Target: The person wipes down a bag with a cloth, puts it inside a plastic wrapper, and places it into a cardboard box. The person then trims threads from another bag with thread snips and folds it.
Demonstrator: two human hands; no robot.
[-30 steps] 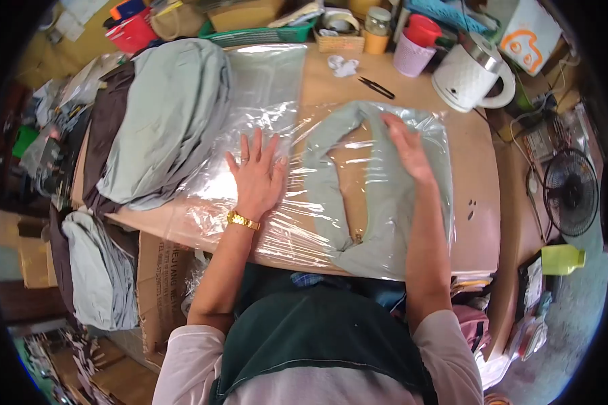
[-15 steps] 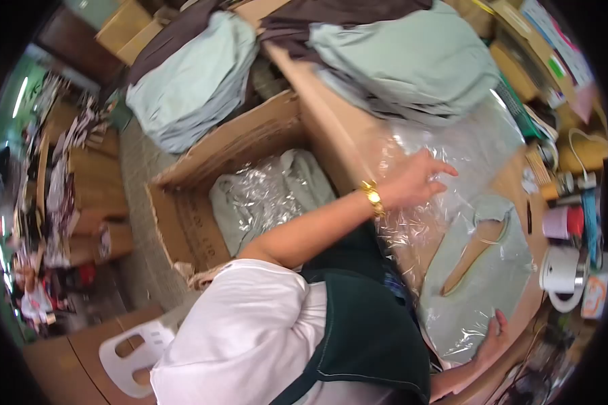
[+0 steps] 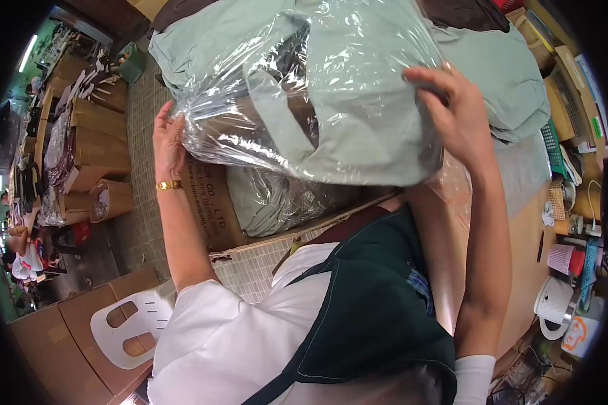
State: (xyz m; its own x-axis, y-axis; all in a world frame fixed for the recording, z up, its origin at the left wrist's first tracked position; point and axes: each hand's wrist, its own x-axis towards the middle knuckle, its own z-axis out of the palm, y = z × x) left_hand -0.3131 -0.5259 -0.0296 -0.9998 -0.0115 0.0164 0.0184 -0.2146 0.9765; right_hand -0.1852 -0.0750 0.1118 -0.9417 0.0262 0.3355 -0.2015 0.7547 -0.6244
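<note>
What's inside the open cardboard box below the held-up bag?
The cardboard box holds pale green cloth under clear plastic. The bagged garment held above hides its far part; anything there, or beneath the cloth, cannot be seen.

The bag of clothes [image 3: 378,121] is over part of the box [image 3: 213,219], and more clothes [image 3: 255,202] lie inside that box. The desk [image 3: 523,216] is on the right, with a cloth pile [image 3: 503,84] at its far end and the kettle [image 3: 552,300] near the cup [image 3: 559,258]. A chair [image 3: 118,331] stands on the left.
</note>
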